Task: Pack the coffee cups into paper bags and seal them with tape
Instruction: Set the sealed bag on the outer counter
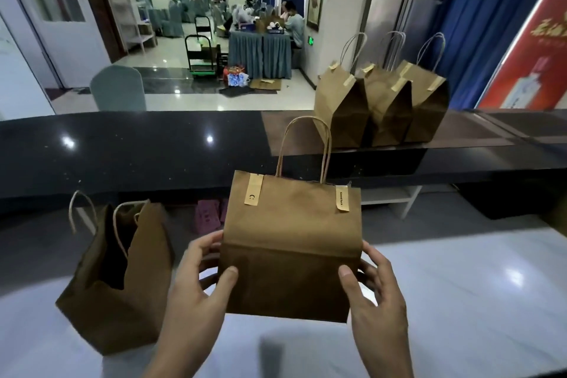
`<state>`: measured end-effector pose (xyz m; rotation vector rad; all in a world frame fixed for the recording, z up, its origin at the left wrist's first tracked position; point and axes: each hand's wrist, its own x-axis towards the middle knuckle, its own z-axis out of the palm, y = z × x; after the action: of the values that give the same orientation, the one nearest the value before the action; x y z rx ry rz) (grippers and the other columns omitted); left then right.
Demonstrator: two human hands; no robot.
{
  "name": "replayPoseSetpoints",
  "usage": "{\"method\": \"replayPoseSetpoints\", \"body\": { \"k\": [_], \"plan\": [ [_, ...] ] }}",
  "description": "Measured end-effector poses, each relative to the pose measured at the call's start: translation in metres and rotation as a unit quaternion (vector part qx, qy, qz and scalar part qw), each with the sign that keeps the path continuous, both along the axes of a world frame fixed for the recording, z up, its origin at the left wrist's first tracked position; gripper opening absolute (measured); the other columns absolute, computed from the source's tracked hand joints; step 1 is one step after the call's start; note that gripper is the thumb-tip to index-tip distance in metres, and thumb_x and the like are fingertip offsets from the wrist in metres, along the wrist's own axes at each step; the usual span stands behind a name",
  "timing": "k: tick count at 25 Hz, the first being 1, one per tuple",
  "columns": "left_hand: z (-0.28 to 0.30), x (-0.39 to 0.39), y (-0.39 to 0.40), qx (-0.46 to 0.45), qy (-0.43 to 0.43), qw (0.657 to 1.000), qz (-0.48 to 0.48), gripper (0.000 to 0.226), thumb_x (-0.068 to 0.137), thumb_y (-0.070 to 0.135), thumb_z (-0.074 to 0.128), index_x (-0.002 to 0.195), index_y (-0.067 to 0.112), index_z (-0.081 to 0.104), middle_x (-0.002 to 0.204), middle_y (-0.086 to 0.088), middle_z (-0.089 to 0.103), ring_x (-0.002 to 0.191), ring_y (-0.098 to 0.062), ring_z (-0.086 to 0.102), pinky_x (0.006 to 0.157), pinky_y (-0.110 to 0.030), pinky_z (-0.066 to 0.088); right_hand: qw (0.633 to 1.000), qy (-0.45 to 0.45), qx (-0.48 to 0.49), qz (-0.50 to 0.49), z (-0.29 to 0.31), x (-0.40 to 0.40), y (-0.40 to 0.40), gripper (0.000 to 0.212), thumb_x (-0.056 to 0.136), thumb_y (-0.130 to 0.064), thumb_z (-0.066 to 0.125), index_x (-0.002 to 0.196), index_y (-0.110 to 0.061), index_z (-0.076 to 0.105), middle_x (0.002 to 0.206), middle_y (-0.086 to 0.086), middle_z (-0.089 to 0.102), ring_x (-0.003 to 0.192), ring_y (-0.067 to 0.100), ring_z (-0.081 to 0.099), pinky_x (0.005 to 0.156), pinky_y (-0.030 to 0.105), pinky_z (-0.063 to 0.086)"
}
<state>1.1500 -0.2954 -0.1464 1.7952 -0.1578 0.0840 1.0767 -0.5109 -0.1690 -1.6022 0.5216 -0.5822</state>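
A brown paper bag [291,242] with twisted handles is held above the white table, its top closed with two strips of tan tape [253,190]. My left hand [202,282] grips its left side, thumb on the front and fingers behind. My right hand [374,285] grips the right side the same way. An open, unsealed paper bag [122,291] stands on the table to the left. No coffee cups are visible.
Three taped paper bags [380,104] stand in a row on the raised black counter [153,147] at the back right. Beyond the counter lies a hall with chairs, trolleys and seated people. The white table [460,301] spreads to the right.
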Motion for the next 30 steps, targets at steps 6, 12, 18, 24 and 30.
{"method": "replayPoseSetpoints", "body": {
  "k": [6,12,18,24,30],
  "plan": [
    [0.036,0.068,-0.019,-0.02,-0.044,0.999,-0.019,0.048,0.091,0.008,0.066,0.124,0.042,0.054,0.112,0.028,0.061,0.11,0.005,0.057,0.09,-0.021,0.047,0.998,-0.056,-0.025,-0.009,0.039,0.059,-0.014,0.045,0.091,-0.026,0.07,0.128,-0.048,0.057,0.122,-0.016,0.067,0.113,0.003,0.061,0.077,0.013,0.047],
    [0.058,0.148,-0.073,-0.031,-0.08,0.996,0.03,0.044,0.093,0.014,0.065,0.125,0.043,0.056,0.113,0.02,0.063,0.111,-0.002,0.058,0.091,-0.028,0.051,0.992,-0.121,-0.034,-0.009,0.067,0.124,-0.045,0.047,0.092,-0.025,0.07,0.13,-0.049,0.056,0.121,-0.02,0.064,0.112,0.0,0.061,0.077,0.009,0.051],
    [0.06,0.222,-0.121,-0.011,-0.063,0.997,0.031,0.048,0.094,0.015,0.063,0.135,0.038,0.052,0.12,0.017,0.059,0.11,-0.005,0.057,0.081,-0.018,0.045,0.988,-0.154,-0.029,-0.004,0.064,0.182,-0.07,0.051,0.088,-0.032,0.068,0.136,-0.044,0.054,0.125,-0.019,0.065,0.118,0.002,0.061,0.088,0.022,0.054],
    [0.054,0.299,-0.159,0.02,-0.025,0.999,-0.007,0.056,0.095,0.017,0.062,0.146,0.032,0.043,0.131,0.012,0.054,0.121,-0.008,0.052,0.085,-0.018,0.044,0.991,-0.129,-0.025,0.011,0.038,0.222,-0.078,0.061,0.09,-0.027,0.071,0.139,-0.053,0.048,0.14,-0.018,0.055,0.129,0.003,0.054,0.103,0.031,0.05],
    [0.032,0.335,-0.182,0.007,0.014,0.994,-0.112,0.072,0.091,0.032,0.065,0.154,0.038,0.031,0.151,0.01,0.042,0.135,-0.012,0.047,0.11,-0.043,0.045,0.994,-0.088,-0.052,0.05,0.022,0.252,-0.067,0.068,0.09,-0.031,0.071,0.142,-0.061,0.038,0.149,-0.029,0.035,0.141,0.0,0.038,0.112,0.04,0.046]
  ]
}}
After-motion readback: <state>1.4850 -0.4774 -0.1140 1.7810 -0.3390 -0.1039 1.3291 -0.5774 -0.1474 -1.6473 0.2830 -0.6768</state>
